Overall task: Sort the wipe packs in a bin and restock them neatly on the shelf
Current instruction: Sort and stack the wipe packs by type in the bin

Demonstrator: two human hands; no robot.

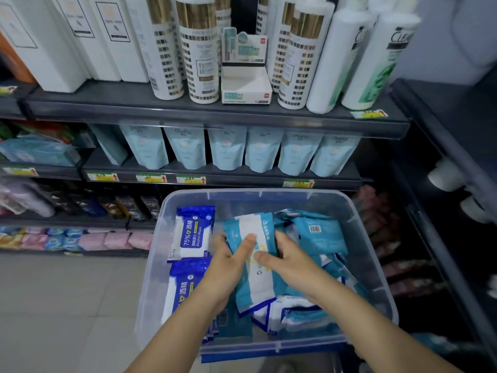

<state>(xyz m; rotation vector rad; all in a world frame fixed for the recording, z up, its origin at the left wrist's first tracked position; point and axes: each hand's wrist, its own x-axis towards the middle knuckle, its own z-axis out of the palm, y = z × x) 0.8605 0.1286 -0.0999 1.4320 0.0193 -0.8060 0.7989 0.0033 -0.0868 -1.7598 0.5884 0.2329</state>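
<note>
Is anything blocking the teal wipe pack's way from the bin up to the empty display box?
Nothing visible: both hands, left and right, hold the teal-and-white wipe pack above the open clear plastic bin; the white cardboard display box sits unobstructed.

Dim, bluish cast; wide-angle bend at edges; corners blurred, right side dark; centre sharp.

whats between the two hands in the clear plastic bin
In the head view, a light blue and white wipe pack lies between the left hand and right hand, inside the clear plastic bin; both hands grip it.
</note>
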